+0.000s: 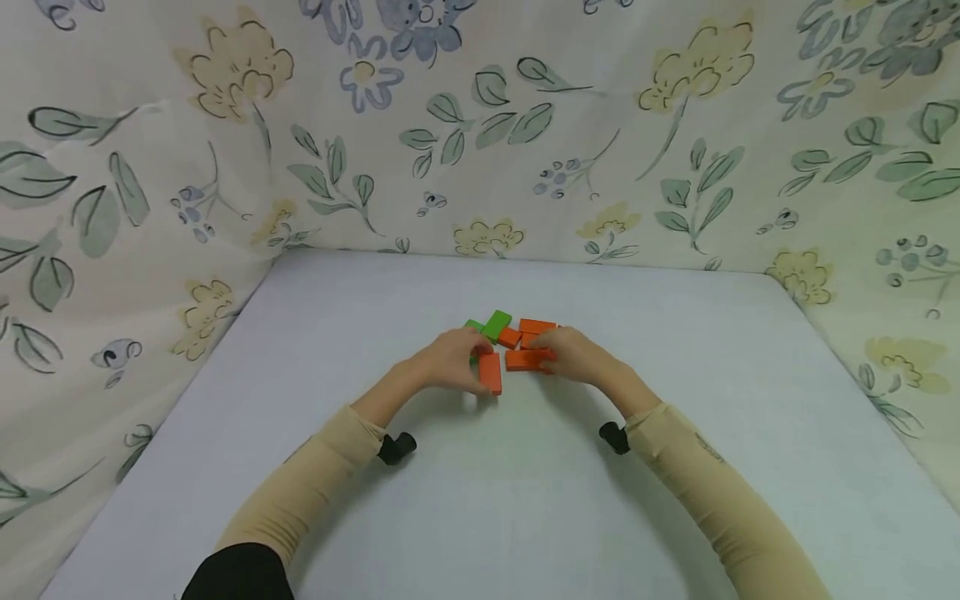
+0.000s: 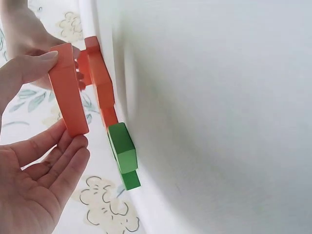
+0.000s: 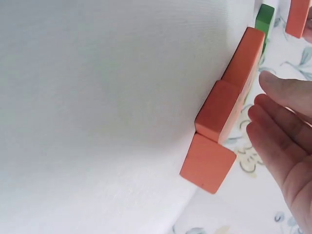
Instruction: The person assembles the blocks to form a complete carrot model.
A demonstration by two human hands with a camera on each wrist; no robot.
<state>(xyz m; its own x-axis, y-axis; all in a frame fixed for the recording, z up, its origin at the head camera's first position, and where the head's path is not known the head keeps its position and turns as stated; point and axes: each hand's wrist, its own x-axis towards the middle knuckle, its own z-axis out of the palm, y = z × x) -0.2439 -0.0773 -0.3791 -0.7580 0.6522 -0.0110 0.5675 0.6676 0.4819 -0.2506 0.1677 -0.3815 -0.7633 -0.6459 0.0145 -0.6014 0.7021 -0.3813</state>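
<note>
Orange block [image 1: 490, 373] sits between the thumb and fingers of the left hand [image 1: 453, 360] in the head view, with the palm to its left. Right of it lies a long orange block [image 1: 522, 360], its right end overlapped by the fingertips of the right hand [image 1: 577, 354]; contact cannot be told there. Green blocks [image 1: 497, 323] lie just beyond, on the white table [image 1: 480, 500].

From the left wrist, the left hand pinches its block by the two ends, thumb at one, fingertips at the other, holding it clear of the table.

From the right wrist, the right hand's fingers extend, loosely bent and gripping nothing visible, just beside a row of orange blocks [image 3: 217, 109].
</note>
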